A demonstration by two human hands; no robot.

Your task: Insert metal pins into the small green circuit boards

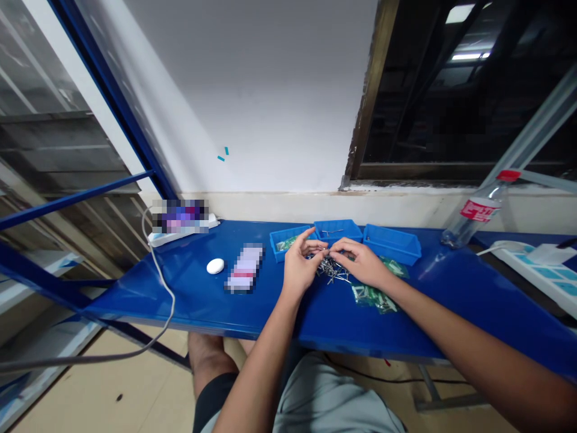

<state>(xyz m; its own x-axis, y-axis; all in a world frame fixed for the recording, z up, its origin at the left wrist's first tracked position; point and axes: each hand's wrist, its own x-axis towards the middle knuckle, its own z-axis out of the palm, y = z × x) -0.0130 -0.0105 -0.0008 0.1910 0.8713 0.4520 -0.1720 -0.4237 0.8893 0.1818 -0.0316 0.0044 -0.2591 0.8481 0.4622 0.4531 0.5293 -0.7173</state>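
Note:
My left hand [301,264] and my right hand [363,262] meet over a loose pile of thin silvery metal pins [332,278] on the blue table. On both hands thumb and index finger are pinched together, the fingertips almost touching. Whatever small piece sits between them is too tiny to make out. Beside my right wrist lie clear green-printed packets [374,297], with another packet [394,266] behind the wrist. Behind the hands stand three blue bins: the left bin [277,255] holds green packets, the middle bin [351,228] a few metal pins, and the right bin [392,245] is partly hidden.
Left on the blue table [180,294] are a blurred-out flat item [246,269], a white oval case [215,266] and a power strip [184,233] with a trailing cable [169,288]. A red-capped plastic bottle [478,210] leans at the right, near another power strip [536,264].

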